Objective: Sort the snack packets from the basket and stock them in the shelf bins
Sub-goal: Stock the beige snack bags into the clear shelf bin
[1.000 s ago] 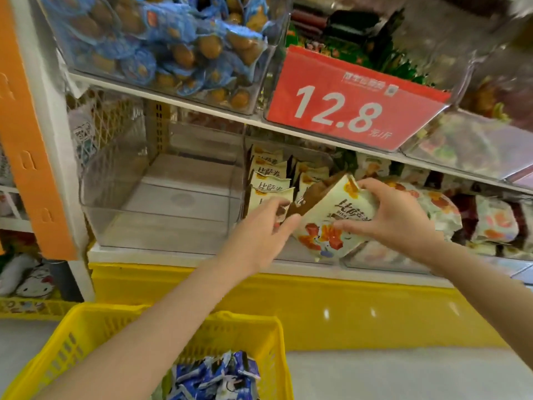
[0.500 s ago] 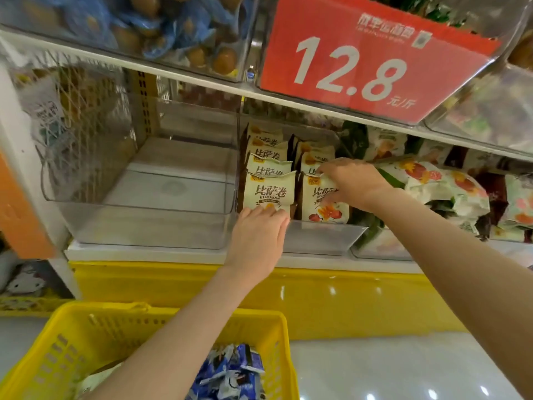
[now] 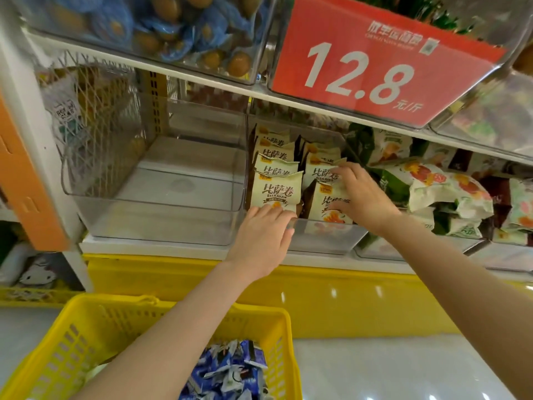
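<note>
A person's left hand (image 3: 261,235) and right hand (image 3: 360,197), fingers near-straight and gripping nothing, steady upright cream snack packets (image 3: 277,189) in the clear shelf bin (image 3: 326,235) — light, puffy, slick-filmed pouches, probably best pinched gently at the crimped top seam.

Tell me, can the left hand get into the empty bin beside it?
Probably yes. The left hand sits at the front of the packet bin; the empty bin beside it has a low, open front with nothing across it.
</note>
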{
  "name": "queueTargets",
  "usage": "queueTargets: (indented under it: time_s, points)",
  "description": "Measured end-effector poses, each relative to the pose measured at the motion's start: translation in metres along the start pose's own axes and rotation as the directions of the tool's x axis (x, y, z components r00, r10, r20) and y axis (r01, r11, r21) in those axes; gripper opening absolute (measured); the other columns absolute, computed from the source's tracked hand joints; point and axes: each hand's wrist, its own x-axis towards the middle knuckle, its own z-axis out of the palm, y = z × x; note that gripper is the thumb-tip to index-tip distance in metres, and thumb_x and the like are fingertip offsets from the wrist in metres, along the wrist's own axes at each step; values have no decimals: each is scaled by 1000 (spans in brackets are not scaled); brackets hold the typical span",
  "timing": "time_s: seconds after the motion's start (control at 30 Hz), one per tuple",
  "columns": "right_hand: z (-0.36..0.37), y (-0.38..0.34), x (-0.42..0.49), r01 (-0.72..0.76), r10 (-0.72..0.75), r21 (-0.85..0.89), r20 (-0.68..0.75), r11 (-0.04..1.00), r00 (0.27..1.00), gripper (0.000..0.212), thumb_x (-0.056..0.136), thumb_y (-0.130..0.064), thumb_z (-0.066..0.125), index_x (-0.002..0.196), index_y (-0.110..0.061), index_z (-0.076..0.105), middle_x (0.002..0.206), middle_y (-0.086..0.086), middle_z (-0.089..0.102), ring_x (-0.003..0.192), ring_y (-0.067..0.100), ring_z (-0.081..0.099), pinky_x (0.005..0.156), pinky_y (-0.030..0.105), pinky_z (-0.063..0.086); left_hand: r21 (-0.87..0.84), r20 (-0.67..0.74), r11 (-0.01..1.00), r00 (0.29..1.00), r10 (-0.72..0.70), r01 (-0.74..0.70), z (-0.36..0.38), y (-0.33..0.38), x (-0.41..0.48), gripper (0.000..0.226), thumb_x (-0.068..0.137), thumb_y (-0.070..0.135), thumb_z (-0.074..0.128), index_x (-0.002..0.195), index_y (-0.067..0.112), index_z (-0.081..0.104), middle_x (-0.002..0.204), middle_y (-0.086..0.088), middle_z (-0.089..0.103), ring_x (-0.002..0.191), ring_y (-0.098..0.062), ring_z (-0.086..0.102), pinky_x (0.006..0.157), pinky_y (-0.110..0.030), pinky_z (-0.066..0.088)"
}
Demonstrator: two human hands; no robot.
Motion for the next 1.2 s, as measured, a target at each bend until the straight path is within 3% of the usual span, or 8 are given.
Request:
queueTargets:
  time_s: [0.2, 0.3, 0.4, 0.5, 0.63, 0.9, 1.03, 1.2]
  points:
    - [9, -22, -64, 175, -206, -191, -154, 966, 966, 48, 84, -7, 65, 129, -3, 49, 135, 15, 50, 121, 30, 51, 99, 37, 44, 43, 56, 999, 998, -28, 26, -17, -1, -14, 44, 95, 28, 43, 138, 21, 36, 140, -1, 43, 131, -18, 34, 113, -34, 15]
    - [27, -34, -89, 115, -112, -174, 29, 978, 993, 59, 96, -23, 48, 147, -8, 21, 154, 10, 24, 142, 23, 21, 115, 29, 12, 1, 97, 999, 994, -50, 51, -29, 3, -26, 49, 95, 24, 46, 141, 20, 31, 146, -1, 34, 137, -19, 25, 110, -30, 6]
    - [34, -52, -103, 31, -29, -179, 18, 983, 999, 64, 98, -29, 41, 149, -6, 8, 158, 12, 7, 146, 24, 2, 114, 29, -4, -153, 56, 981, 992, -109, 117, -50, 9, -44, 36, 95, 20, 44, 131, 19, 43, 135, 2, 42, 127, -14, 37, 103, -23, 28]
    - [35, -86, -117, -34, 35, -36, 12, 999, 999, 57, 97, -32, 44, 146, -10, 24, 154, 9, 22, 141, 24, 23, 113, 31, 22, -182, -61, 974, 987, -147, 134, -72, 8, -79, 27, 96, 22, 44, 122, 18, 50, 121, 4, 52, 111, -6, 45, 92, -19, 30]
    - [46, -138, -138, 124, -127, 135, 13, 983, 992, 42, 95, -34, 48, 132, -14, 42, 130, 5, 47, 106, 20, 57, 76, 24, 44, -229, -147, 940, 946, -290, 252, -87, -11, -146, 24, 93, 20, 49, 116, 17, 55, 107, 15, 50, 100, 4, 37, 93, -22, 29]
    - [137, -242, -160, 234, -323, 331, 243, 914, 915, 34, 99, -32, 40, 126, -13, 46, 118, 3, 49, 101, 18, 54, 73, 21, 38, -40, -25, 664, 663, -748, 747, -76, -119, -271, 26, 91, 9, 50, 116, 6, 55, 111, -15, 57, 103, -32, 51, 86, -43, 39]
    - [208, -281, -175, 52, -283, 417, 514, 908, 810, 42, 100, -29, 38, 138, -12, 33, 131, 6, 41, 111, 20, 50, 80, 26, 41, 112, 111, 459, 447, -887, 882, -61, -156, -311, 37, 94, 19, 45, 129, 5, 45, 121, -21, 50, 113, -38, 46, 92, -44, 33]
    - [270, -314, -177, -343, -140, 415, 784, 843, 605, 57, 99, -24, 43, 146, -7, 17, 150, 13, 24, 131, 30, 38, 104, 39, 38, 51, 163, 363, 351, -922, 930, -42, -178, -335, 31, 100, 29, 30, 113, 6, 46, 107, -21, 59, 98, -39, 56, 74, -42, 39]
